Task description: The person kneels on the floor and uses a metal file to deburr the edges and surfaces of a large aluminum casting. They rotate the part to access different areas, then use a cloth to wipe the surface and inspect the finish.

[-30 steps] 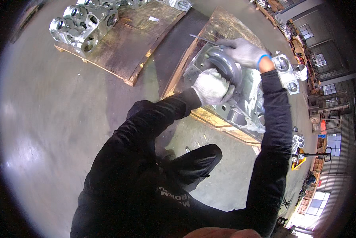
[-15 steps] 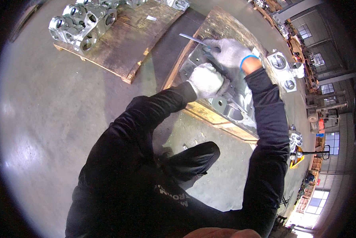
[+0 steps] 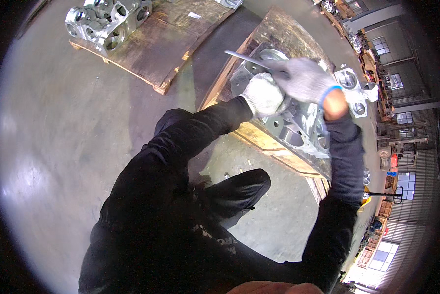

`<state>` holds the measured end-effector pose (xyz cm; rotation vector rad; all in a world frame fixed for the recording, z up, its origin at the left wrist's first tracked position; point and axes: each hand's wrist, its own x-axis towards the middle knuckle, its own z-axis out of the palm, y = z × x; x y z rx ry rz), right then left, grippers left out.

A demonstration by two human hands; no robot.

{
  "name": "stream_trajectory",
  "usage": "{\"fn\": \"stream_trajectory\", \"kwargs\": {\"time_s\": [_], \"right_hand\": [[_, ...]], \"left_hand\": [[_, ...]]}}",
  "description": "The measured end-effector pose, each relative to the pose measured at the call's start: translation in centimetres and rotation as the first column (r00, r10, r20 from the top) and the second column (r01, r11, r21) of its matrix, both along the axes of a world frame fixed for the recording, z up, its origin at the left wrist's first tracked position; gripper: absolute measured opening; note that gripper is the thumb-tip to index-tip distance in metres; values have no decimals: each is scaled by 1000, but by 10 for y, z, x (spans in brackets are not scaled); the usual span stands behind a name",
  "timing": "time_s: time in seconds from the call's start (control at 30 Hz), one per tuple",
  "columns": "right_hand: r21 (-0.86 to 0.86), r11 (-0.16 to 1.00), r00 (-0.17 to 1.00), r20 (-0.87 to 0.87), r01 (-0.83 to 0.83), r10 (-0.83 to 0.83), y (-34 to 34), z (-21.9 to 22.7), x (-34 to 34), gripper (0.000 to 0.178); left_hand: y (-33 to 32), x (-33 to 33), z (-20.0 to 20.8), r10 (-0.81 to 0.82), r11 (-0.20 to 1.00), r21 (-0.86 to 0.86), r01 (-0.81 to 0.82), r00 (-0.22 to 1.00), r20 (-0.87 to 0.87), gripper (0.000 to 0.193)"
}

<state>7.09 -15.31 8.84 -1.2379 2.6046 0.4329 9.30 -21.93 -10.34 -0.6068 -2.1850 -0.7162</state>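
My right hand (image 3: 306,82), in a pale knitted glove with a blue cuff, is closed round a long thin metal file (image 3: 246,58). The file's bare end points out to the left; the rest is hidden by the hand, which is smeared by motion. My left hand (image 3: 263,94), in a white knitted glove, makes a fist just below and left of it. What the fist grips is hidden. Both hands are over a silvery metal casting (image 3: 293,138) with round openings and small holes. The casting lies on a wooden pallet (image 3: 284,159).
At the upper left, another wooden pallet (image 3: 154,44) carries more castings (image 3: 109,22). One more casting (image 3: 352,90) stands beyond my right wrist. Farther right are a yellow pallet jack (image 3: 372,195) and a forklift (image 3: 389,154). My bent knee (image 3: 244,188) is near the pallet.
My right hand has moved right and slightly down with the file. My left fist sits slightly farther right and lower in view. The whole view has shifted a little.
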Motion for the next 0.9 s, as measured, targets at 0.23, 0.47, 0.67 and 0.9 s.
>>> {"fn": "stream_trajectory", "kwargs": {"time_s": [0.23, 0.47, 0.67, 0.9], "right_hand": [[86, 995, 992, -123, 44, -33, -6, -6, 12, 49], [-70, 992, 994, -10, -108, 107, -7, -10, 19, 49], [-185, 975, 989, -101, -122, 105, 9, -28, 27, 39], [-80, 996, 979, -197, 41, -56, 26, -25, 43, 46]], "left_hand": [[2, -3, -4, -11, 999, -42, 14, 997, 81, 35], [2, -5, -7, -83, 996, 24, 81, 993, 80, 56], [8, -2, -13, -29, 999, -4, 32, 960, 280, 54], [6, 1, -12, 43, 973, -224, 47, 924, 380, 45]]}}
